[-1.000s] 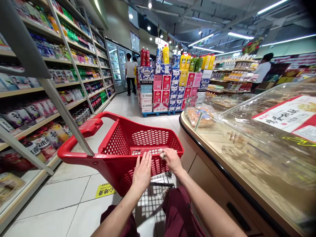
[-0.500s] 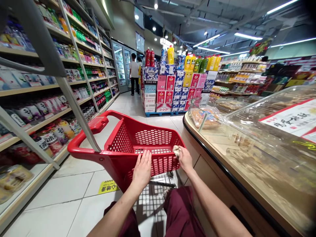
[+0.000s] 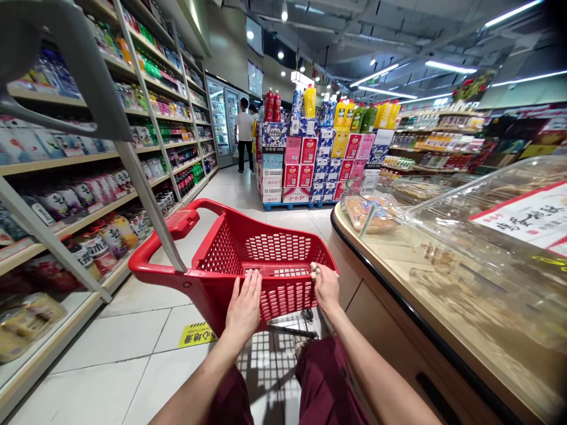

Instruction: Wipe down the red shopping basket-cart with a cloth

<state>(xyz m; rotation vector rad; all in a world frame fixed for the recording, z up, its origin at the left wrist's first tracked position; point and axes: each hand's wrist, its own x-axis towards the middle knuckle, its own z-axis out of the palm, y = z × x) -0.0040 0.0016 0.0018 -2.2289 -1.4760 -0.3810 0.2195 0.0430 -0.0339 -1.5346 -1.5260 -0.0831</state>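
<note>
grip, head view: right hand fingers curled round a small pale wad, at the near rim; left hand nearly flat, fingers extended, grasping nothing, at same rim | red cart: before wearer, between drink shelves and display counter
</note>
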